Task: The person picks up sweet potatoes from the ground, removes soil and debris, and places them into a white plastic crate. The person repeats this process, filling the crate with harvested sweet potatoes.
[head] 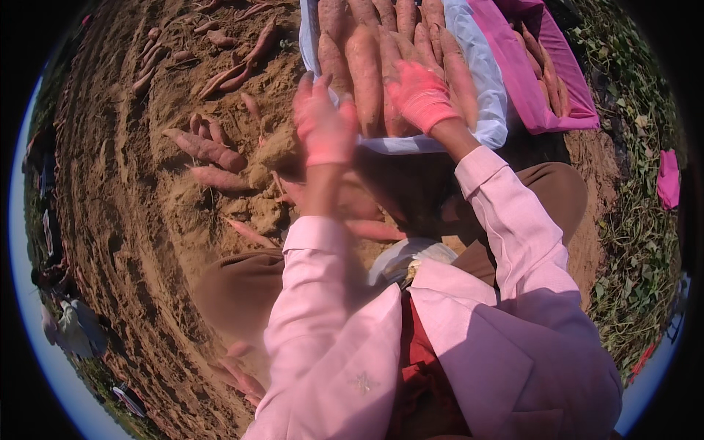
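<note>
A container with a white liner (489,99) stands in front of me, filled with sweet potatoes (363,77) laid lengthwise in rows. My right hand (421,93), in a pink glove with darker fingertips, lies on the sweet potatoes near the container's close end; whether it grips one is unclear. My left hand (324,121), gloved the same way and blurred, is at the left close corner, its fingertips by the liner's edge. What it holds, if anything, cannot be told. More sweet potatoes (374,230) lie on the soil between my bent legs, partly under my left forearm.
Right of the white-lined container is a pink-lined one (572,71) with several sweet potatoes. Loose sweet potatoes (206,148) lie on the furrowed soil (126,220) to the left. Green vines (632,247) and a pink cloth-like item (668,179) are at the right. A person (77,330) is at the far left.
</note>
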